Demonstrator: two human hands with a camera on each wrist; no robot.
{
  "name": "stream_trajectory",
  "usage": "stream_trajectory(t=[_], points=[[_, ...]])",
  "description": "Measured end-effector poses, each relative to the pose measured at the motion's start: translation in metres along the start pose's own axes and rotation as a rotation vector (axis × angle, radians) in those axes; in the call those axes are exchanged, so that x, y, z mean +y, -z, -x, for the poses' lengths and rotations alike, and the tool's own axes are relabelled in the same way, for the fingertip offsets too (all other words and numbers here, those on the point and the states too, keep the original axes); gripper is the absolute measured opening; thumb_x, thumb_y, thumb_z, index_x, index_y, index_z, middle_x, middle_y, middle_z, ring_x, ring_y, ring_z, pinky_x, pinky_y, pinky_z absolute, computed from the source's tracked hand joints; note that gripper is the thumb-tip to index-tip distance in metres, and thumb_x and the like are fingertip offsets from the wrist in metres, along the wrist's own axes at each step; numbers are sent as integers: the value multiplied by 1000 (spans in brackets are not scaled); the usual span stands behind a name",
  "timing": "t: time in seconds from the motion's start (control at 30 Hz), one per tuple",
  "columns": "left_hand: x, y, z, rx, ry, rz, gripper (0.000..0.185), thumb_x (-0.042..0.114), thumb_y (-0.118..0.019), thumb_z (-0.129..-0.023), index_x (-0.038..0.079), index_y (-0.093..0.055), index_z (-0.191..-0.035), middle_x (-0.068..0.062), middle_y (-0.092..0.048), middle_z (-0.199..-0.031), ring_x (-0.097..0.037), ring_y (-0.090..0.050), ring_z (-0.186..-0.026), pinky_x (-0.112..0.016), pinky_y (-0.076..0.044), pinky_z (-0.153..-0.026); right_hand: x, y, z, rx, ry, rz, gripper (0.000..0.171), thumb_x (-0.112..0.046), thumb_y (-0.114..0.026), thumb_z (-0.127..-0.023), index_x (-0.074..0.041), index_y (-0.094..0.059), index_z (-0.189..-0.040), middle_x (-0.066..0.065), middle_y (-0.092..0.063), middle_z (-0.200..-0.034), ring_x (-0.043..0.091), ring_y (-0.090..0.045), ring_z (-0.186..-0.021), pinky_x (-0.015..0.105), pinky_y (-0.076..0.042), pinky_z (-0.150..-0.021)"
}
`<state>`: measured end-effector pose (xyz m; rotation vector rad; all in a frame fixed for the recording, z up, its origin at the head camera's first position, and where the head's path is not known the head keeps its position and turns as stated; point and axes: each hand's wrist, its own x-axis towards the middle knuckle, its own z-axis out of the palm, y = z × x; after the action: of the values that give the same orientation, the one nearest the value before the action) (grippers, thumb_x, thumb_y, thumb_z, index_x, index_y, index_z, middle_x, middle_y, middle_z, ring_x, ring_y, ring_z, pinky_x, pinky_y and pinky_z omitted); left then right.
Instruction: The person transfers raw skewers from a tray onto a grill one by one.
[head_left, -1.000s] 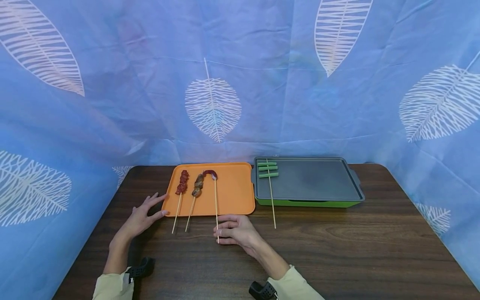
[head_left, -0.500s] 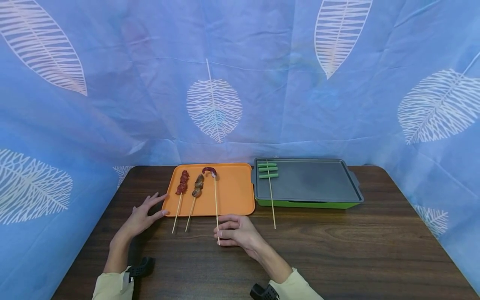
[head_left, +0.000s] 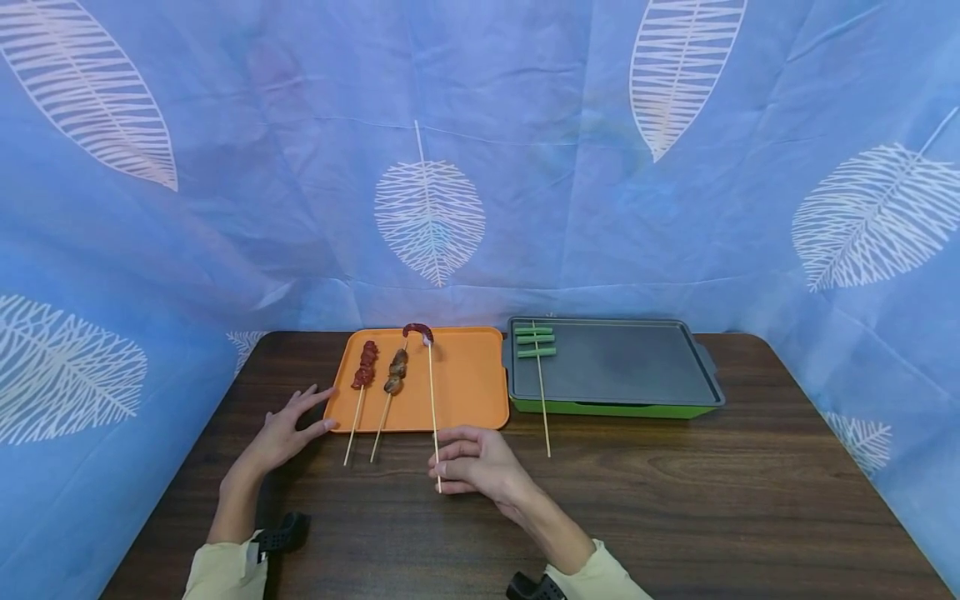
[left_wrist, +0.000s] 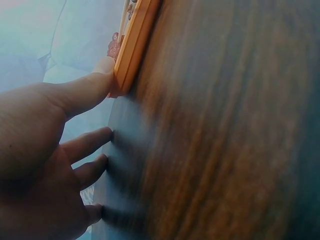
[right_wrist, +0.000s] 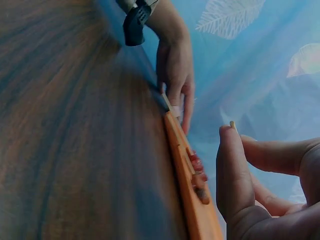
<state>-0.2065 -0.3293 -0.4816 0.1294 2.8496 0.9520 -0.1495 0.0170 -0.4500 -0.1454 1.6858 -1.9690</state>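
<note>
My right hand (head_left: 480, 468) pinches the lower stick of a skewer (head_left: 432, 392) that carries a curved, dark-red piece at its far end. That piece hangs over the orange tray (head_left: 472, 383), overlapping the top of the brown-chunk skewer (head_left: 395, 372) in the head view. In the right wrist view the stick's end (right_wrist: 232, 124) pokes out between thumb and finger. My left hand (head_left: 281, 437) has its fingers spread at the tray's left edge, with the thumb on the corner. Beside it on the tray lies a skewer of red meat chunks (head_left: 365, 365), its stick jutting over the front rim.
Right of the tray stands a grey griddle plate (head_left: 622, 358) on a green base (head_left: 682, 411). A skewer with green pieces (head_left: 536, 340) lies at its left side, stick extending past the front. A blue leaf-print cloth (head_left: 510, 208) hangs behind the dark wooden table (head_left: 675, 500).
The dark-red end of the held skewer has risen and shifted slightly away from me, while its stick's near end has come a little closer. My left hand has stayed put.
</note>
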Motion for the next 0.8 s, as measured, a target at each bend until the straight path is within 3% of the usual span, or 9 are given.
stream_trajectory(t=[0.2, 0.47, 0.8], points=[[0, 1, 1, 3, -12, -2, 66, 42, -61, -94, 15, -39, -149, -31, -19, -158, -56, -5, -145, -85, 3, -100, -15, 2, 12, -16, 34, 16, 46, 0, -67, -88, 1, -53, -132, 27, -68, -112, 25, -73, -94, 35, -61, -76], [2, 2, 1, 7, -18, -5, 66, 42, -61, -95, 13, -39, -149, -30, -18, -158, -56, -5, -145, -84, 3, -100, -29, 10, 28, -39, 55, 47, 47, -3, -68, -88, -1, -52, -132, 27, -66, -113, 22, -73, -94, 37, -61, -78], [1, 2, 2, 4, -38, 12, 63, 38, -61, -95, 12, -40, -149, -30, -18, -158, -56, -4, -145, -85, 4, -99, -40, 36, 44, -51, 74, 103, 48, -6, -68, -89, -1, -50, -133, 27, -65, -114, 22, -72, -96, 39, -61, -80]])
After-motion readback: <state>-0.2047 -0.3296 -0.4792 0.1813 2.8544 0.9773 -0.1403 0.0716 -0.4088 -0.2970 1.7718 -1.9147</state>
